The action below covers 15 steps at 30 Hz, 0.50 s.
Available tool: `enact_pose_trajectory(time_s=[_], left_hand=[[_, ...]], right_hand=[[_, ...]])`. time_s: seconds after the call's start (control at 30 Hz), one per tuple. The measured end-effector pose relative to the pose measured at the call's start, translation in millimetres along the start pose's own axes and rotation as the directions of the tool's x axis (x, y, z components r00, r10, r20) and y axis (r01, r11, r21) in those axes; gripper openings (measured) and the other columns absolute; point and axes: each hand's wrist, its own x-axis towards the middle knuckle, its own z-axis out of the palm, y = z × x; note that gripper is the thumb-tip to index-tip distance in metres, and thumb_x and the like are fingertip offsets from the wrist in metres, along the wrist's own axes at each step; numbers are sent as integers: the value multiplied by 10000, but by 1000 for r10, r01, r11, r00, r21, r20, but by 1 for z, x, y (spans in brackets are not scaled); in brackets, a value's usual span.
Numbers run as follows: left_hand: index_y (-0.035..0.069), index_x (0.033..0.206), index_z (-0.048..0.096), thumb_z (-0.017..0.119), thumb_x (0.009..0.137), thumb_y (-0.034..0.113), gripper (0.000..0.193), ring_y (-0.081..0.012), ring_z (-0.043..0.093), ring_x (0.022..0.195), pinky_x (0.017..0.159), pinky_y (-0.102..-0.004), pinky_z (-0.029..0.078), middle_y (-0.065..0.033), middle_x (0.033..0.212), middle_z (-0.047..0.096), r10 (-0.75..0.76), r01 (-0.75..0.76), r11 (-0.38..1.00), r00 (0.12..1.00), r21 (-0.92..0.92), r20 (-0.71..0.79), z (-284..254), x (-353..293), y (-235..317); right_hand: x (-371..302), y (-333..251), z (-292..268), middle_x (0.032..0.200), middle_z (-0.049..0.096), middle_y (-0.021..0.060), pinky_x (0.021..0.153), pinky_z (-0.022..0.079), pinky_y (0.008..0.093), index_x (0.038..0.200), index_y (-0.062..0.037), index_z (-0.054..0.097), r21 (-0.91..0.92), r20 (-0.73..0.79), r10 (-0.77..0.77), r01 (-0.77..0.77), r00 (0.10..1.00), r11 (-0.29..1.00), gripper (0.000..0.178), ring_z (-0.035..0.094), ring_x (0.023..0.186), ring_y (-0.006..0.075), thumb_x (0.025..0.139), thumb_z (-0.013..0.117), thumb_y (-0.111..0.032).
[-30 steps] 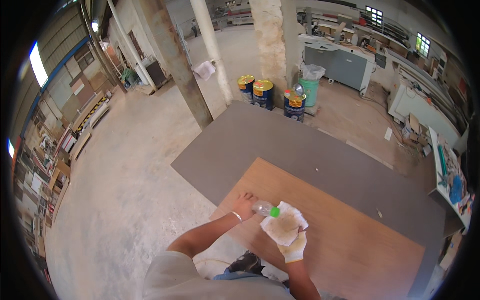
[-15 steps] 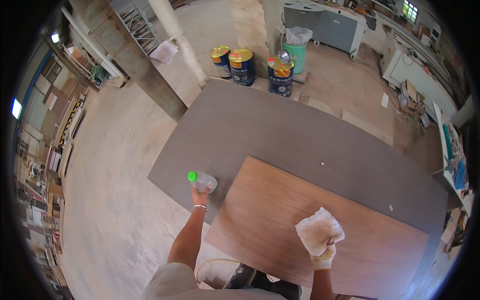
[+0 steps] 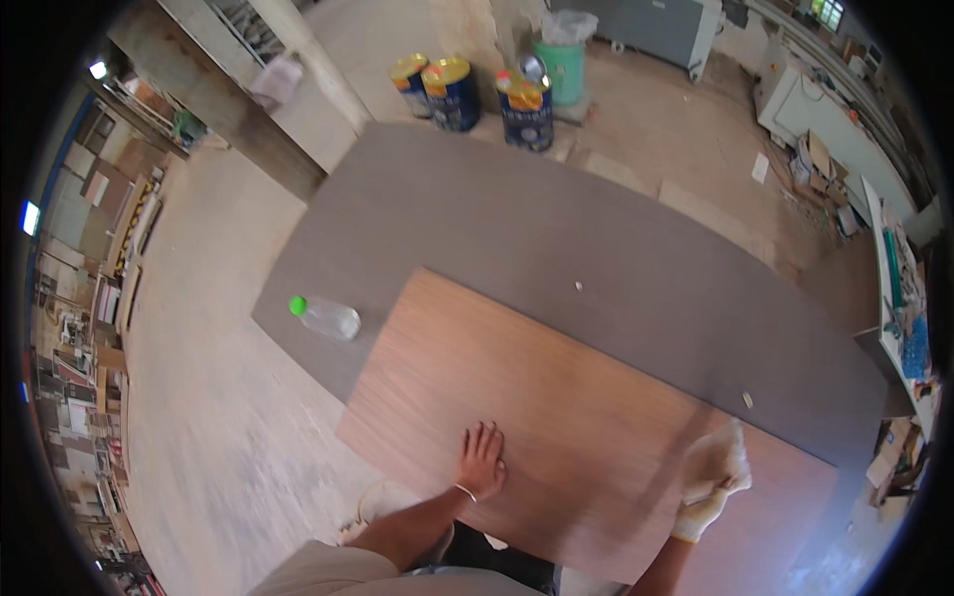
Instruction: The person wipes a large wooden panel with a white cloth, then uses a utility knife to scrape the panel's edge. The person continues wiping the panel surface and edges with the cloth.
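Observation:
My left hand (image 3: 482, 460), bare with a light band at the wrist, lies flat with fingers spread on a brown wood-grain board (image 3: 507, 368), near its front edge. My right hand (image 3: 699, 512) wears a pale glove and grips a whitish, brown-stained cloth (image 3: 717, 463) over the right part of the board. The cloth is slightly blurred. Left of the board, a clear plastic bottle (image 3: 330, 319) with a green cap seems to stand upright on the larger dark grey-brown panel (image 3: 477, 209). The board rests on this panel.
Two small pale bits, one a chip (image 3: 747, 400), lie on the panel beyond the board. Past its far edge stand several dark blue tins (image 3: 527, 119) and a green bucket (image 3: 563, 72). A steel column (image 3: 219, 104) rises at the far left; a cluttered shelf (image 3: 899, 298) is at right.
My left hand has let go of the bottle and moved right onto the board. My right hand has carried the cloth to the right. The whole view has shifted a little.

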Motion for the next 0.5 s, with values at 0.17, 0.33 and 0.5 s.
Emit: enact_pose_trajectory(time_s=[0.17,0.33,0.5], left_hand=[[11,1536,423,565,895,321,726,-434,240,1565,1269,-628,155,-204,1679,308,35,-35,999,999,9,4,0,9,15],[30,1505,477,586,893,335,692,-406,268,1565,1272,-602,179,-192,1666,344,0,0,1000,999,-1,54,-7,3,14],[79,1532,481,594,921,372,687,-365,308,1559,1267,-577,217,-150,1668,370,8,-9,1000,998,11,59,-17,0,16]], right_hand=[[117,-23,-57,1435,571,125,952,523,424,1495,21,502,-963,-220,66,-206,973,-173,616,601,1181,291,978,591,-302],[55,102,108,1750,196,113,1325,67,470,1644,-95,330,-804,421,80,412,904,-429,833,73,1623,355,893,685,-151],[42,222,207,1759,168,107,1324,33,476,1676,-134,248,-739,670,49,672,741,-53,888,66,1630,295,921,708,-221]])
